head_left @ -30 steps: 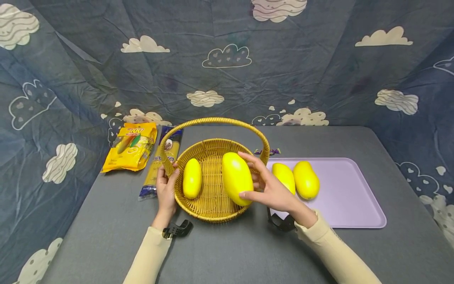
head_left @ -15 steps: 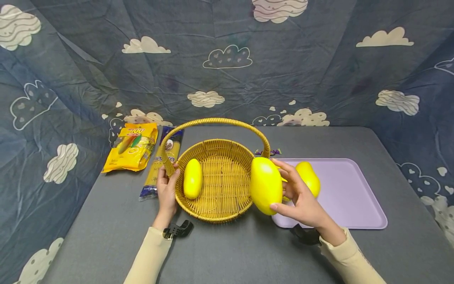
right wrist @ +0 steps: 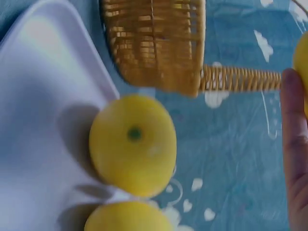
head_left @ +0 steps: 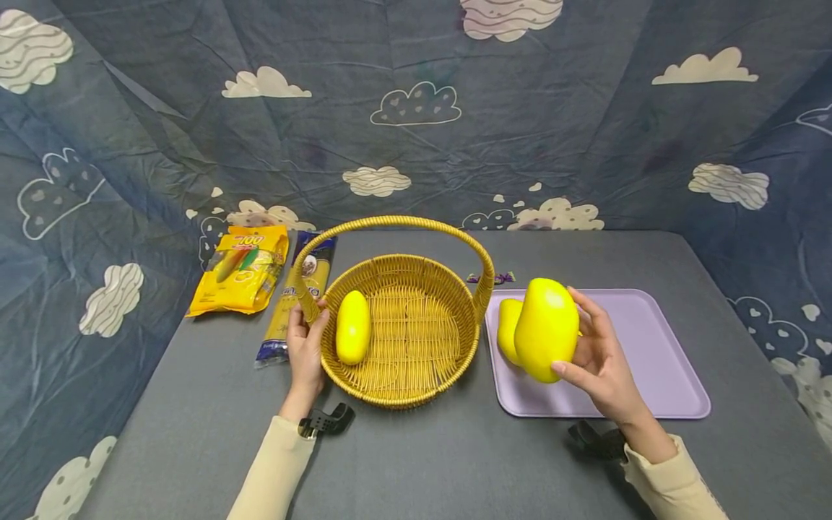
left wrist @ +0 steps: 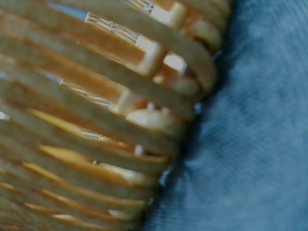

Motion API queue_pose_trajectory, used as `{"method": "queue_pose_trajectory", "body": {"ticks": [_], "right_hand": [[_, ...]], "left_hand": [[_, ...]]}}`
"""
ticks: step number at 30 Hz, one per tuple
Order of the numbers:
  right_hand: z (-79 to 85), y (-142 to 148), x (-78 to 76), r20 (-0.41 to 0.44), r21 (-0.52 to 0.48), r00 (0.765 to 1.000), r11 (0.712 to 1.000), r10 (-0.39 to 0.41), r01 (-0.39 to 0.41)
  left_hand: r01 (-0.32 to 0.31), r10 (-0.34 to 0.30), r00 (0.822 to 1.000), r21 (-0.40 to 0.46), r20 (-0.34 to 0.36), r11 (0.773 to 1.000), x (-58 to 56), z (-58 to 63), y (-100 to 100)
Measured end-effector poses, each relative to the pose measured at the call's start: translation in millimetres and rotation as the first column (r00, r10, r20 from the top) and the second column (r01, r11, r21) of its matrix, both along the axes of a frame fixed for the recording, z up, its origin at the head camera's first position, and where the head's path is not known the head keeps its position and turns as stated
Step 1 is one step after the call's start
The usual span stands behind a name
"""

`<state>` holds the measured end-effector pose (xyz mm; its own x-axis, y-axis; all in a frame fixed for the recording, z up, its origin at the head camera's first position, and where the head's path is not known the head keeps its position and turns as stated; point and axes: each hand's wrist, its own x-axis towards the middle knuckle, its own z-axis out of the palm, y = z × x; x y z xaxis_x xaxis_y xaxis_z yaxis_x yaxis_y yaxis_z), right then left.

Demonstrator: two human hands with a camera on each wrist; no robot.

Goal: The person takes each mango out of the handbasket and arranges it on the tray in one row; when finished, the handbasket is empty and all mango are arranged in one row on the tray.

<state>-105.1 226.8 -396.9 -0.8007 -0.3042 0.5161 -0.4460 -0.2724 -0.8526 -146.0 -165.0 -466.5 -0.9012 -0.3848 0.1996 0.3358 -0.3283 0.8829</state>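
Observation:
My right hand (head_left: 604, 372) holds a yellow mango (head_left: 546, 330) between thumb and fingers above the lilac tray (head_left: 637, 354). Part of this mango also shows at the right edge of the right wrist view. Two more mangoes lie on the tray; one (head_left: 508, 328) peeks out behind the held one, and the other is mostly hidden in the head view. Both appear in the right wrist view, the nearer mango (right wrist: 134, 144) whole. With my left hand (head_left: 305, 354) I grip the golden wicker basket (head_left: 399, 401) by its left rim, beside the handle base. Inside, at its left, lies a slimmer mango (head_left: 353, 327).
Left of the basket lie a blue-and-yellow pasta packet (head_left: 279, 321) and a yellow candy bag (head_left: 240, 271). A small purple-wrapped sweet (head_left: 492, 278) lies behind the tray. The basket's tall handle (head_left: 390, 220) arches over it. A cloud-print cloth hangs behind the grey table.
My right hand has carried the mango rightward, from above the basket to above the tray. The left hand and basket have stayed in place.

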Motion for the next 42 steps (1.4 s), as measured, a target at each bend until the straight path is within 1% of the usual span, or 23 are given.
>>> {"method": "queue_pose_trajectory", "body": {"ticks": [3, 5, 7, 11, 15, 17, 19, 23, 25, 27, 29, 31, 34, 36, 38, 40, 42], "right_hand": [[-1.3, 12.3, -1.2, 0.041, -0.056, 0.998, 0.997, -0.053, 0.055], [-1.7, 20.2, -1.8, 0.076, -0.071, 0.991, 0.991, -0.106, 0.112], [-3.0, 28.3, -2.7, 0.111, -0.092, 0.984, 0.984, -0.142, 0.153], [-7.6, 43.3, -4.2, 0.193, -0.12, 0.956, 0.962, -0.22, 0.246], [-13.3, 57.5, -6.0, 0.259, -0.108, 0.919, 0.936, -0.298, 0.335], [-16.7, 64.6, -7.3, 0.278, -0.097, 0.907, 0.93, -0.316, 0.354], [-20.5, 71.3, -8.8, 0.294, -0.088, 0.901, 0.93, -0.319, 0.358], [-28.6, 83.1, -12.4, 0.323, -0.05, 0.892, 0.936, -0.316, 0.349], [-32.3, 88.3, -13.9, 0.348, -0.019, 0.881, 0.937, -0.322, 0.35], [-35.9, 92.9, -15.2, 0.383, 0.021, 0.858, 0.932, -0.341, 0.361], [-38.5, 97.6, -16.2, 0.427, 0.078, 0.824, 0.923, -0.371, 0.376], [-40.3, 102.0, -18.2, 0.478, 0.127, 0.783, 0.914, -0.397, 0.386], [-41.9, 107.5, -21.2, 0.539, 0.215, 0.714, 0.893, -0.447, 0.396], [-43.2, 110.0, -23.2, 0.564, 0.257, 0.678, 0.88, -0.472, 0.399], [-44.8, 111.8, -24.1, 0.572, 0.303, 0.649, 0.865, -0.501, 0.4], [-46.1, 113.2, -24.8, 0.574, 0.337, 0.635, 0.856, -0.517, 0.392], [-46.8, 114.7, -25.5, 0.575, 0.382, 0.624, 0.848, -0.529, 0.366]], "left_hand": [[0.005, -0.005, 1.0, -0.004, -0.001, 1.0, -0.1, 0.2, -0.3], [0.008, -0.008, 1.0, -0.004, -0.005, 1.0, -0.2, 0.5, -0.2], [0.005, -0.005, 1.0, -0.007, -0.012, 1.0, -0.3, 0.6, -0.3], [-0.002, 0.002, 1.0, -0.015, -0.024, 1.0, -0.4, 1.0, -0.7], [-0.003, 0.002, 1.0, -0.017, -0.025, 1.0, -0.7, 0.5, -1.4], [0.0, 0.0, 1.0, -0.014, -0.025, 1.0, -0.7, 0.2, -1.6], [0.001, -0.001, 1.0, -0.011, -0.024, 1.0, -0.5, 0.3, -1.7], [0.002, -0.003, 1.0, -0.011, -0.026, 1.0, -0.8, 0.1, -1.8], [0.001, -0.001, 1.0, -0.012, -0.028, 1.0, -0.9, 0.4, -1.4], [0.001, -0.002, 1.0, -0.01, -0.031, 1.0, -0.9, 0.7, -0.9], [0.0, -0.001, 1.0, -0.01, -0.029, 1.0, -0.7, 1.5, -0.3], [0.001, -0.002, 1.0, -0.01, -0.026, 1.0, -0.8, 1.0, -0.1], [0.004, -0.004, 1.0, -0.007, -0.024, 1.0, -0.9, 0.5, 0.1], [0.005, -0.005, 1.0, -0.007, -0.022, 1.0, -0.9, 0.3, 0.1], [0.003, -0.004, 1.0, -0.01, -0.024, 1.0, -0.8, 0.3, 0.2], [0.001, -0.001, 1.0, -0.015, -0.023, 1.0, -0.8, -0.2, -0.2], [-0.002, 0.001, 1.0, -0.018, -0.023, 1.0, -0.7, -0.4, -0.2]]}}
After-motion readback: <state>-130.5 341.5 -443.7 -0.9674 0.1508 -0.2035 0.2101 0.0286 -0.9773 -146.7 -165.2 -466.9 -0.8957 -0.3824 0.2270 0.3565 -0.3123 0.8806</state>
